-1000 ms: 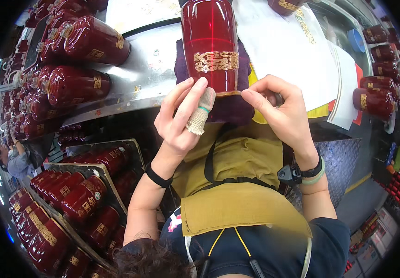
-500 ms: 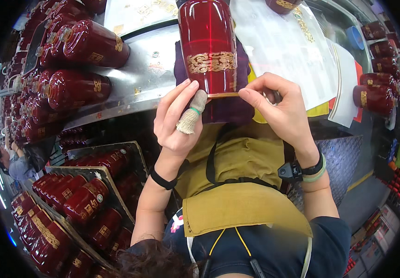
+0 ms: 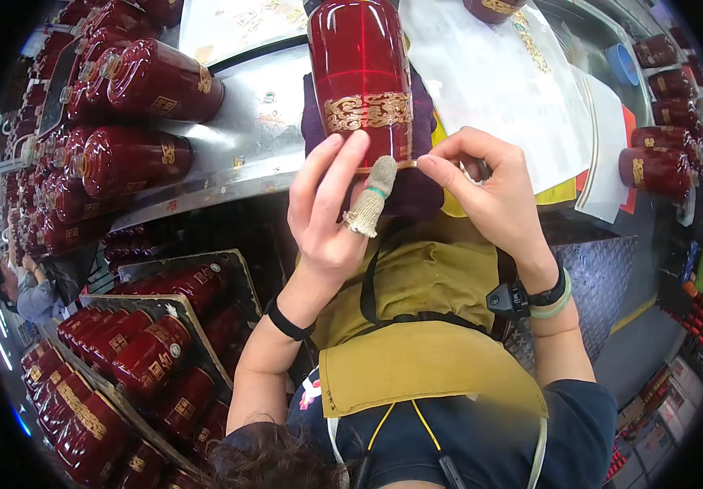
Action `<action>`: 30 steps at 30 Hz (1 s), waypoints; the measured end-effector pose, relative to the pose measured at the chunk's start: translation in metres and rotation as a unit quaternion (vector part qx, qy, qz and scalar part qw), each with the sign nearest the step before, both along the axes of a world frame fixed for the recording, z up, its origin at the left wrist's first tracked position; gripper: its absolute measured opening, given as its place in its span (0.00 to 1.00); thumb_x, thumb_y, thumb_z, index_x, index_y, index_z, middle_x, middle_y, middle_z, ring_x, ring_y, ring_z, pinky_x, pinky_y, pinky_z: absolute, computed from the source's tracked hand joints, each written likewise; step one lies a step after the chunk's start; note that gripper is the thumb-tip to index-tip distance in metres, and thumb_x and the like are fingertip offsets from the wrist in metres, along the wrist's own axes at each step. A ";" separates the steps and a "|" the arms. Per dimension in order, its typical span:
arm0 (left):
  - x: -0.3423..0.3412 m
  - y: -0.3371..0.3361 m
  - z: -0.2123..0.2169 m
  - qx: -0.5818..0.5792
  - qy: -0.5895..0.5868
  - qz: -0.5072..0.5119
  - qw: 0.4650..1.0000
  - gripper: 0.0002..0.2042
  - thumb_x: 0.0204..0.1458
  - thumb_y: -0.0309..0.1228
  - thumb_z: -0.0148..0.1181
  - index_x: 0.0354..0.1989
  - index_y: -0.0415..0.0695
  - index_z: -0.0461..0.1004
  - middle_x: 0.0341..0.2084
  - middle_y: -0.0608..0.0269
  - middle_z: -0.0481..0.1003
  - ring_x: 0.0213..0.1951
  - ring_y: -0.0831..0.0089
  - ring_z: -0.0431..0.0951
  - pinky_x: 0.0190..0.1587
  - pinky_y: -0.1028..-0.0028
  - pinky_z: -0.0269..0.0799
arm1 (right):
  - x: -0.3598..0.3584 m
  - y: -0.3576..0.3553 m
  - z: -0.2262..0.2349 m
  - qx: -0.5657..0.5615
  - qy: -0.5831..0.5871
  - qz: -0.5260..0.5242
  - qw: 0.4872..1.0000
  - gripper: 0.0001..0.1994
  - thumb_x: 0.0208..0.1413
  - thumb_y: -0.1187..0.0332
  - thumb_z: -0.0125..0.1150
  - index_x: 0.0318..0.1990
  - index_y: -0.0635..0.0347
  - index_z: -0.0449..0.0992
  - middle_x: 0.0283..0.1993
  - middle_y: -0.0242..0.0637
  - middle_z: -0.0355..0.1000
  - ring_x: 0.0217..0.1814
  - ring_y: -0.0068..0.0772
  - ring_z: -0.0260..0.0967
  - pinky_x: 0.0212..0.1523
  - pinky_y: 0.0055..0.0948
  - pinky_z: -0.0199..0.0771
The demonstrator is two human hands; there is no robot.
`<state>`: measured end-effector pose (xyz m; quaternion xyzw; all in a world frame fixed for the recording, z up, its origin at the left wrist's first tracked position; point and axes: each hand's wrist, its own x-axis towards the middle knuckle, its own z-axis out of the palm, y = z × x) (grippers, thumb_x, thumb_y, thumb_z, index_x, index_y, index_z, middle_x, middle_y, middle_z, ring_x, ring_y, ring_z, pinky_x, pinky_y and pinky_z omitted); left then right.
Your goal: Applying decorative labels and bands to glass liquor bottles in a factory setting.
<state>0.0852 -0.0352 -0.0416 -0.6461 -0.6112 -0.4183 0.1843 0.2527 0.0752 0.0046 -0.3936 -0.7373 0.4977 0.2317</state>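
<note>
metal table (image 3: pixel 245 159) | red bottle (image 3: pixel 359 53) on purple cloth (image 3: pixel 423 114) | bottle rows (image 3: pixel 152 350) left

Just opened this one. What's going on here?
A person is working on a dark red bottle with a gold patterned band, set on a purple cloth. The left hand, one digit wearing a knit cover, has its fingers at the bottle's near end. The right hand pinches the end of a thin gold strip by the bottle's near edge. White paper lies to the right, and similar red bottles stand to the left.
</note>
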 end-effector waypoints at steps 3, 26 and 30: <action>-0.005 0.003 -0.003 0.037 -0.073 -0.014 0.997 0.11 0.46 0.15 0.73 0.39 0.35 0.84 0.43 0.53 0.82 0.46 0.58 0.83 0.43 0.67 0.83 | -0.001 -0.002 0.004 -0.002 0.001 -0.002 1.000 0.08 0.55 0.70 0.72 0.33 0.66 0.83 0.27 0.33 0.76 0.27 0.20 0.64 0.29 0.25 0.64; -0.008 -0.002 -0.015 0.026 -0.104 -0.015 0.994 0.19 0.46 0.13 0.72 0.49 0.28 0.79 0.48 0.48 0.80 0.48 0.57 0.82 0.52 0.63 0.80 | 0.001 0.000 -0.001 -0.003 0.012 0.012 1.000 0.08 0.55 0.71 0.72 0.32 0.68 0.82 0.27 0.34 0.76 0.28 0.21 0.66 0.30 0.25 0.66; -0.005 -0.003 -0.027 0.050 -0.219 0.004 0.975 0.19 0.46 0.09 0.70 0.50 0.28 0.80 0.46 0.49 0.82 0.48 0.58 0.83 0.52 0.65 0.81 | 0.000 0.000 -0.001 -0.011 0.028 0.010 0.999 0.08 0.56 0.70 0.73 0.32 0.67 0.82 0.27 0.33 0.76 0.27 0.19 0.65 0.30 0.24 0.64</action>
